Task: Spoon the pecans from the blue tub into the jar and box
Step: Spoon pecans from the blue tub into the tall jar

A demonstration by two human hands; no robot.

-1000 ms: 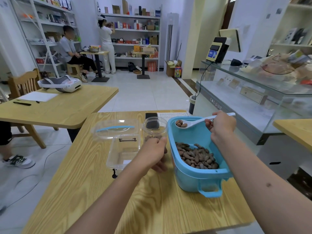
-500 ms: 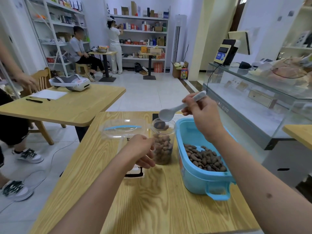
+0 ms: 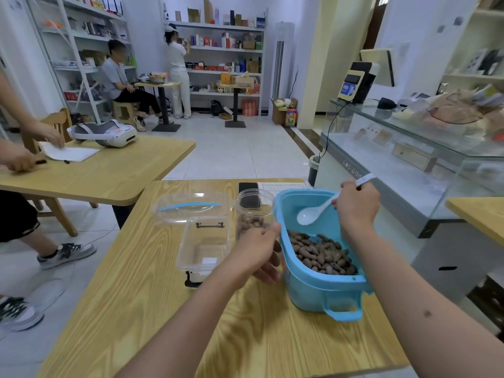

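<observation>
A blue tub (image 3: 308,290) stands on the wooden table (image 3: 169,317), with brown pecans (image 3: 321,252) heaped in its near half. My right hand (image 3: 356,205) grips the handle of a white spoon (image 3: 311,215); its empty bowl hangs inside the tub above the bare far end. Left of the tub stands a clear round jar (image 3: 253,211), partly filled with pecans. My left hand (image 3: 259,253) curls around the jar's near side. A clear plastic box (image 3: 204,241) with its lid tipped open lies left of the jar, and it looks empty.
A black phone (image 3: 248,188) and a printed sheet (image 3: 283,185) lie at the table's far edge. A glass counter (image 3: 409,165) runs along the right. Another table (image 3: 109,170) to the left holds a headset, with a person's hands on paper there.
The spoon tipped its pecans into the jar, then swung right and down into the tub, now empty. My left hand stayed on the jar. A person has come to the left table.
</observation>
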